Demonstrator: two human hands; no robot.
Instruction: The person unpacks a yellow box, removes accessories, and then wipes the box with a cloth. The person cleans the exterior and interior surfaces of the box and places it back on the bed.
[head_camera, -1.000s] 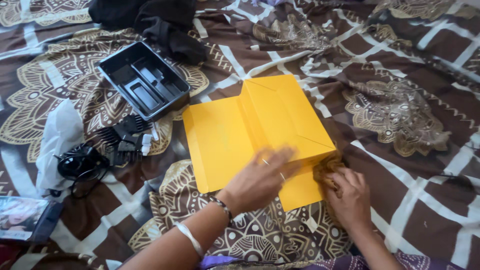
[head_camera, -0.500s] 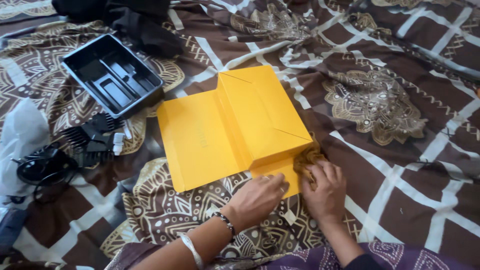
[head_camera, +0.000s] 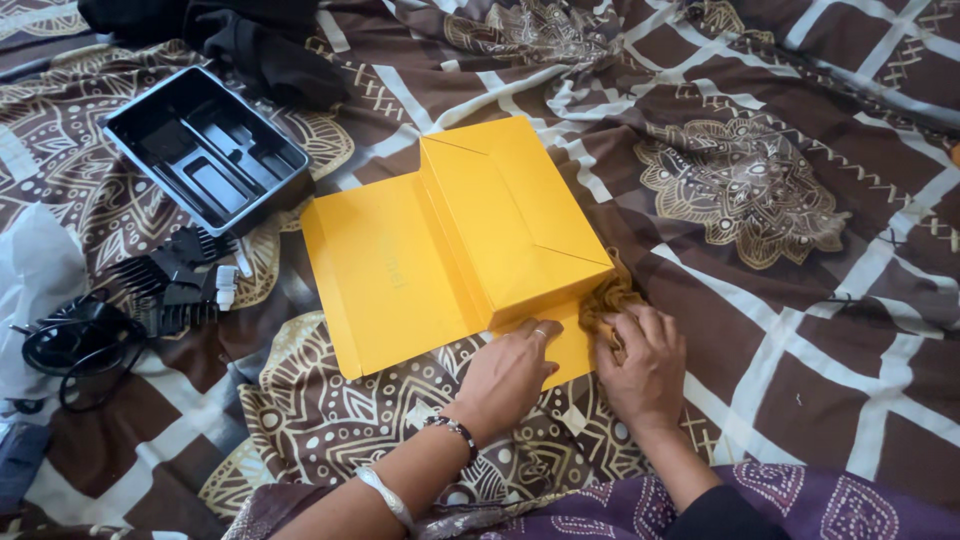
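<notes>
Left hand lay nearly flat, fingers loosely curled, pressing the near flap of the yellow cardboard box, which sat partly unfolded on the brown patterned bedspread. Right hand was closed on bunched bedspread fabric at the box's near right corner. Against the frame a second earlier, the left hand had slid from the box side down to the flap.
</notes>
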